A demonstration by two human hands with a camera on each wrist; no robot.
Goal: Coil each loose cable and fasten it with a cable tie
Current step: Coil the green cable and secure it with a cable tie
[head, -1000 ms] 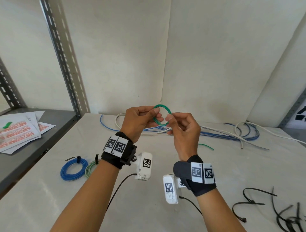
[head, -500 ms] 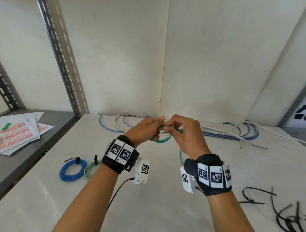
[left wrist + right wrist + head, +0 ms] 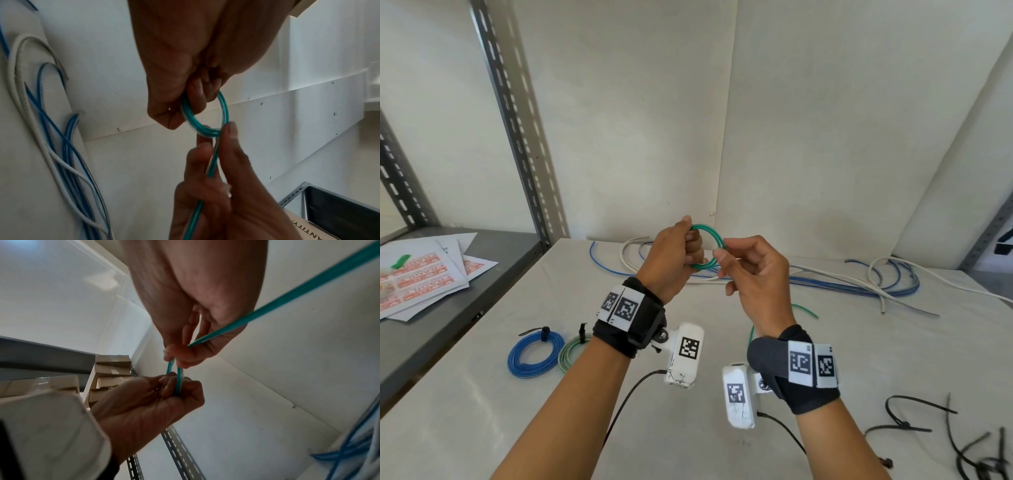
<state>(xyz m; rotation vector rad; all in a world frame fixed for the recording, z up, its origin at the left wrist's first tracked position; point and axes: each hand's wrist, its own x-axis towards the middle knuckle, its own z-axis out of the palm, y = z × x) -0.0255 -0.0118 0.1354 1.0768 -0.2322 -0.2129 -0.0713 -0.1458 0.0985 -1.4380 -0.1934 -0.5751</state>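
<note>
While both hands are raised above the table (image 3: pixel 825 342) in the head view, the left hand (image 3: pixel 671 263) curls its fingers round one side of a small loop of green cable (image 3: pixel 709 236), thumb on top, and the right hand (image 3: pixel 753 274) pinches the loop's opposite side between thumb and forefinger. The cable's free length reappears below the right wrist and lies on the table. Well beyond the fingertips, loose blue and white cables (image 3: pixel 859 287) sprawl along the wall. Near the left forearm rest a tied blue coil (image 3: pixel 536 354) and, touching it, a tied pale green coil (image 3: pixel 570 353). Black cable ties (image 3: pixel 914 418) lie to the outside of the right forearm, and printed sheets (image 3: pixel 424 274) sit on a grey shelf (image 3: pixel 448 325) far to the left.

From the left wrist, the left hand (image 3: pixel 185 73) grips the green loop (image 3: pixel 191 118) between thumb and curled fingers; the right hand (image 3: pixel 222 186) meets it from below, its forefinger tip (image 3: pixel 231 129) touching the loop, while the tail runs down through its palm.

From the right wrist, the right hand (image 3: pixel 195 313) pinches the loop (image 3: pixel 176 381) at its fingertips, the tail leaving between the fingers toward the upper right; the left hand (image 3: pixel 148 402) holds the loop's lower part in closed fingers.
</note>
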